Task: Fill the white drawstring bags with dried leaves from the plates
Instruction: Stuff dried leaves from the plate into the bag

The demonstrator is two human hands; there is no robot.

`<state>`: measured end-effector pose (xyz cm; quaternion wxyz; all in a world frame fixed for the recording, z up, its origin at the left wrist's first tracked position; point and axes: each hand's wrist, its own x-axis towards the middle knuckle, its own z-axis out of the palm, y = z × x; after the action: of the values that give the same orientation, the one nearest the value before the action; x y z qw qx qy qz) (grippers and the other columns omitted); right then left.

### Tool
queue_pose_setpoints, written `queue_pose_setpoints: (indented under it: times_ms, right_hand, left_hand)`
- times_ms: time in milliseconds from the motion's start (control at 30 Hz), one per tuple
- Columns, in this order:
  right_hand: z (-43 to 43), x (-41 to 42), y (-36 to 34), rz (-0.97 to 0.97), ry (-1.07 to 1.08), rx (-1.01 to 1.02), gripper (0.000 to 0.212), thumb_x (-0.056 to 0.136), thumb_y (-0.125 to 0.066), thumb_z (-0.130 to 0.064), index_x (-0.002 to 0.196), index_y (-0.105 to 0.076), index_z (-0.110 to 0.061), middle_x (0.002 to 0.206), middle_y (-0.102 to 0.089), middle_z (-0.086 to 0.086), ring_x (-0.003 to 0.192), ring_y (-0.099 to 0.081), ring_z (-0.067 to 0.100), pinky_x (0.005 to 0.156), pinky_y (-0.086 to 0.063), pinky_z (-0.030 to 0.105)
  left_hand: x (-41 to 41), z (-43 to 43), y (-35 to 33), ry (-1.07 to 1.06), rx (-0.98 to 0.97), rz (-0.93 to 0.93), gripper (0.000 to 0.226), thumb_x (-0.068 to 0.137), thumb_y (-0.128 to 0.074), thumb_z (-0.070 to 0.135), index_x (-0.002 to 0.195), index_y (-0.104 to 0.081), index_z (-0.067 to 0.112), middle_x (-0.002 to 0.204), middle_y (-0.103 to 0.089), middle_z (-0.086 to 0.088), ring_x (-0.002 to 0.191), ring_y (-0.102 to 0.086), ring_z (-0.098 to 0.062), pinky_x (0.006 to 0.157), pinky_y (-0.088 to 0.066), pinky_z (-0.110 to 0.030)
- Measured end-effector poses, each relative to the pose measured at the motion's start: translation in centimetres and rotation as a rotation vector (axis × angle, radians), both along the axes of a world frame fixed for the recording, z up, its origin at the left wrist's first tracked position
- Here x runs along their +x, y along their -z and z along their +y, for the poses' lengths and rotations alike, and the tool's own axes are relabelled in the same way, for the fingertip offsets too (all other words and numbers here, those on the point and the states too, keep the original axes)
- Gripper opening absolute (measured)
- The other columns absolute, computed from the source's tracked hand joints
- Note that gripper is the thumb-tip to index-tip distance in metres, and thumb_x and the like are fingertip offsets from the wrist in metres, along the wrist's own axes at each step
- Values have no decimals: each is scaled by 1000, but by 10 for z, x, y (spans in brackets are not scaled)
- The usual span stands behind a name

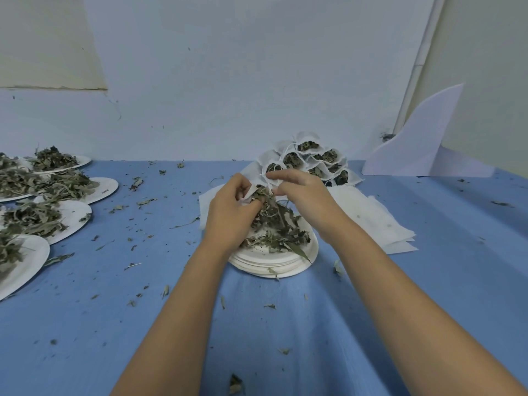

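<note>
**Item:** white drawstring bag (251, 193), thin soft fabric, crumpled, being held just above the centre plates.
- Left hand (233, 208) is gripping the bag's open edge with curled fingers, along with a tuft of leaves.
- Right hand (303, 192) is pinching the opposite edge and a thin white cord.

**Contents:** dried leaves (278, 228), grey-green, curled and brittle, are lying heaped on a stack of round white plates (271, 262), matte with shallow rims.

**Surface:** the stack is sitting on the worktop (257, 324), whose smooth blue cover is carrying scattered leaf crumbs.

**Nearby:**
- Filled bags (308, 158), mouths open and showing leaves, are lying piled just behind the hands.
- Flat white fabric pieces (371, 215) are lying layered at right.
- Further leaf-laden plates (71, 215) are overlapping at far left.
</note>
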<state>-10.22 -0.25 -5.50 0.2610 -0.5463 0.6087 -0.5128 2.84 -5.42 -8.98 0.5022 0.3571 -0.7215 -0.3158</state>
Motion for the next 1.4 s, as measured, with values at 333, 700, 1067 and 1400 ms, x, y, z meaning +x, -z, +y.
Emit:
queue_pose_setpoints:
  times_ms: [333, 700, 1067, 1400]
  right_hand:
    - [-1, -5, 8, -37, -94, -1, 29, 84, -67, -6, 105, -68, -27, 102, -69, -4, 87, -64, 6, 82, -52, 23]
    - [-3, 6, 11, -101, 11, -133, 15, 82, -71, -10, 93, -76, -18, 90, -75, -3, 89, -69, 8, 91, -53, 31]
    - [0, 20, 16, 44, 178, -247, 14, 78, -70, -7, 86, -74, -18, 72, -68, -14, 67, -63, -5, 64, -49, 9]
    - [4, 28, 10, 54, 10, -194, 41, 82, -63, -5, 113, -50, -27, 107, -56, -15, 79, -64, -1, 71, -46, 14]
  left_hand:
    - [2, -5, 1, 12, 63, 125, 24, 85, -69, 16, 80, -47, 8, 78, -48, -7, 69, -42, -11, 65, -35, -24]
    - [0, -3, -3, 133, 260, 357, 23, 88, -63, 8, 89, -48, 25, 56, -52, 8, 59, -55, -8, 61, -47, -24]
    - [-7, -3, 1, 147, 257, 311, 23, 81, -74, 26, 87, -52, 26, 52, -43, 13, 46, -42, -2, 46, -37, -15]
    - [2, -6, 1, 75, 356, 402, 28, 75, -74, 6, 82, -53, 22, 73, -52, -5, 61, -54, -15, 56, -48, -24]
